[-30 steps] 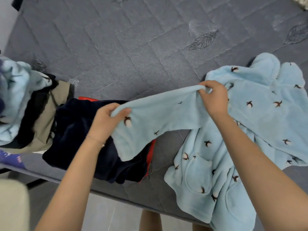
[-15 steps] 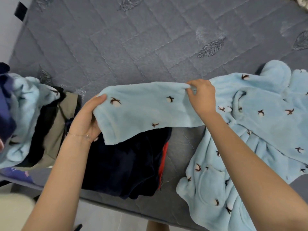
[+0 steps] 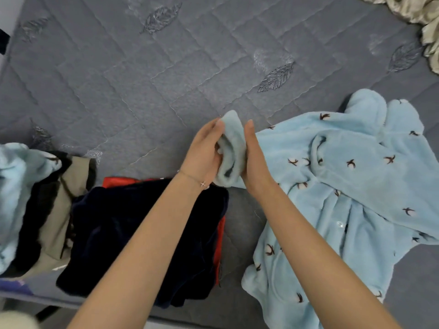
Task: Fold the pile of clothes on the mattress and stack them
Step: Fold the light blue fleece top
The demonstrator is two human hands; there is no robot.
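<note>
**A:** How far along is the folding?

**B:** Early to middling, I'd judge. The light blue fleece top (image 3: 344, 186), printed with small dark birds, lies spread and rumpled on the right of the mattress (image 3: 166, 79). Its body isn't folded yet. Only its sleeve (image 3: 231, 150) is being worked on, bunched up at the top's left side.

**A:** And the hands?

**B:** Brought together. The left hand (image 3: 202, 153) and right hand (image 3: 255, 162) face each other with fingers straight, pressing the doubled sleeve between the palms. The fleece hides most of the left thumb.

**A:** Anything finished?

**B:** Probably two pieces. A navy garment (image 3: 142, 233) lies fairly flat near the mattress's near edge, on top of a red garment (image 3: 220, 245) that shows only at its edges. That looks like the start of the stack, just beside the left forearm.

**A:** What's left?

**B:** The top itself, and the heap at the far left. That heap is another light blue fleece piece (image 3: 14, 186), something black (image 3: 35, 205) and a khaki garment (image 3: 54, 222), all crumpled together and touching the navy one. They look unfolded. A beige cloth (image 3: 422, 15) sits bunched in the far right corner. I can't tell whether it belongs to the job.

**A:** Any baskets or boxes?

**B:** None in view. Everything lies directly on the quilted grey mattress, and its middle and far side show bare.
</note>
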